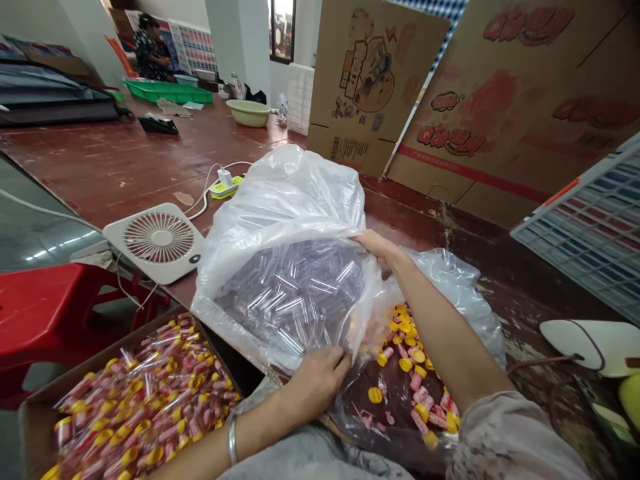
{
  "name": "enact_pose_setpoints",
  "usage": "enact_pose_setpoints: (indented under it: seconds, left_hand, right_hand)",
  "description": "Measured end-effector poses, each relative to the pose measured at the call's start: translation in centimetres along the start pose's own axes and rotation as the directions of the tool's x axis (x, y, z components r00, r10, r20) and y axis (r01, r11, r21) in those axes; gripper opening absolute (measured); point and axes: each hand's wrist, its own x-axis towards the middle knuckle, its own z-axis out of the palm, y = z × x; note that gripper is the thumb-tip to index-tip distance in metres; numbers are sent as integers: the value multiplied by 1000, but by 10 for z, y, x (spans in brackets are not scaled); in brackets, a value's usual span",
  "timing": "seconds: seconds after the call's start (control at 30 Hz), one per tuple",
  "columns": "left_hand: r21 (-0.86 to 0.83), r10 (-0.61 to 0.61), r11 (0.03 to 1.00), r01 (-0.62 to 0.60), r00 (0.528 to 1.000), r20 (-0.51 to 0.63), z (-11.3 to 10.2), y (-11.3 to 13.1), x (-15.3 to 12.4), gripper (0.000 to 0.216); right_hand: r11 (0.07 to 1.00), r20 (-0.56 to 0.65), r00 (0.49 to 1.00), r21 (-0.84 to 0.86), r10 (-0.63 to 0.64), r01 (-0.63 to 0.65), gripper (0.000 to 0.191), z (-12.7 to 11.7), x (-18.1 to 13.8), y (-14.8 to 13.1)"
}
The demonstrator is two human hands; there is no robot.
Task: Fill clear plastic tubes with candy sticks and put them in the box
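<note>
A big white plastic bag (pixel 295 190) lies on the table edge before me, its mouth turned toward me. Inside it are many clear plastic tubes (pixel 300 287). My left hand (pixel 317 380), with a bangle on the wrist, is closed on the bag's near lower rim. At the right of the mouth my right hand (pixel 377 245) grips the upper rim, its fingertips partly hidden by the plastic. Under my right forearm are yellow caps (pixel 419 357) and small pink pieces (pixel 423 398). A cardboard box (pixel 31 427) at lower left holds pink-filled tubes with yellow caps (pixel 150 407).
A white fan (pixel 161 237) and a power strip (pixel 227 188) with cables sit left of the bag. A red stool (pixel 45 313) stands at left. Cardboard sheets (pixel 370 87) and a plastic crate (pixel 590 227) line the right. A person (pixel 150 50) sits far back.
</note>
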Motion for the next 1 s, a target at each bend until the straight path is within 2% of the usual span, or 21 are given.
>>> enact_pose_setpoints:
  seconds: [0.07, 0.13, 0.2, 0.27, 0.33, 0.37, 0.4, 0.47, 0.5, 0.53, 0.63, 0.7, 0.77, 0.8, 0.87, 0.9, 0.93, 1.0]
  left_hand:
    - [-8, 4, 1000, -5, 998, -55, -1, 2, -7, 34]
    - [-35, -10, 999, 5, 992, -124, -7, -2, -16, 40]
    - [-26, -36, 999, 31, 981, -190, -19, -12, -26, 42]
    - [31, -97, 994, 105, 973, -208, -34, -25, -33, 44]
    - [82, -207, 973, 217, 972, -107, -48, -39, -35, 43]
    - [97, -255, 962, 256, 967, -22, -53, -44, -34, 41]
    - [109, -286, 954, 278, 956, 61, -57, -48, -32, 39]
    - [128, -296, 952, 277, 940, 169, -61, -51, -28, 39]
    - [140, -292, 953, 269, 938, 187, -61, -51, -27, 41]
    - [151, -290, 953, 264, 938, 189, -61, -50, -27, 43]
    - [178, -300, 945, 274, 944, 139, -55, -49, -30, 43]
    - [170, -287, 947, 273, 956, 63, -49, -51, -34, 39]
    - [148, -254, 956, 255, 967, -21, -43, -55, -39, 37]
    - [137, -240, 960, 245, 969, -55, -40, -57, -41, 35]
    - [134, -225, 962, 237, 970, -95, -35, -59, -45, 35]
    - [142, -229, 960, 242, 968, -103, -34, -60, -47, 35]
    - [151, -238, 956, 252, 966, -104, -33, -59, -47, 35]
    - [165, -274, 944, 287, 957, -98, -33, -58, -48, 36]
  right_hand:
    - [999, 15, 1000, -41, -23, 24, 37, -3, -18, 1]
    - [993, 16, 998, -97, -64, 65, 55, -15, -43, 0]
    - [961, -72, 978, -214, -197, 177, 65, -36, -77, -1]
    - [871, -243, 892, -418, -381, 258, 50, -60, -120, 2]
    - [771, -380, 794, -614, -474, 166, 26, -76, -168, 12]
    - [735, -412, 784, -673, -464, 81, 23, -78, -192, 21]
    - [703, -414, 805, -711, -425, 6, 27, -76, -214, 32]
    - [666, -327, 899, -744, -292, -54, 27, -60, -254, 59]
    - [633, -237, 941, -773, -241, -33, 21, -48, -271, 73]
    - [621, -212, 954, -783, -210, -37, 14, -35, -286, 87]
    - [601, -248, 954, -793, -170, -99, 12, -4, -323, 116]
    - [604, -294, 933, -789, -208, -114, 15, 2, -343, 125]
    - [620, -406, 885, -761, -229, -189, 25, -3, -357, 132]
    - [641, -497, 847, -715, -187, -278, 31, -9, -360, 136]
    - [674, -673, 740, -551, -10, -492, 39, -22, -358, 147]
    - [680, -724, 685, -462, 81, -569, 39, -28, -353, 153]
    - [690, -741, 654, -396, 148, -605, 38, -33, -347, 159]
    - [739, -724, 665, -344, 184, -579, 33, -38, -332, 166]
